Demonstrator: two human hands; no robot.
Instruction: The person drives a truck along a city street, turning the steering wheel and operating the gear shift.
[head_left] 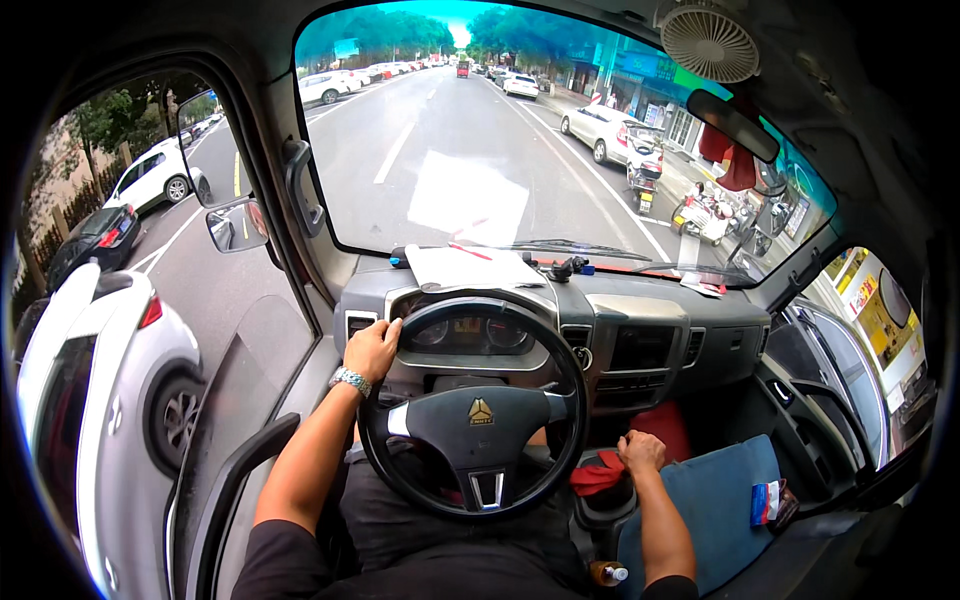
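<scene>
My left hand (372,350) is wrapped round the upper left rim of the black steering wheel (579,405), with a metal watch (350,380) on its wrist. To the right of the wheel, my right hand (642,453) is closed over what appears to be the gear lever, its knob hidden under the palm. A red cloth (598,474) lies against that hand, above the dark console (606,508). Behind the wheel sits the instrument cluster (465,332), and white papers (470,268) with a red pen (470,251) rest on the dashboard above it.
Through the windscreen a road (400,140) runs ahead, a red vehicle (462,69) far along it. A white car (598,130) and scooters (704,215) line the right side; another white car (130,400) is close on the left. A bottle (606,573) stands beside the blue seat (715,500).
</scene>
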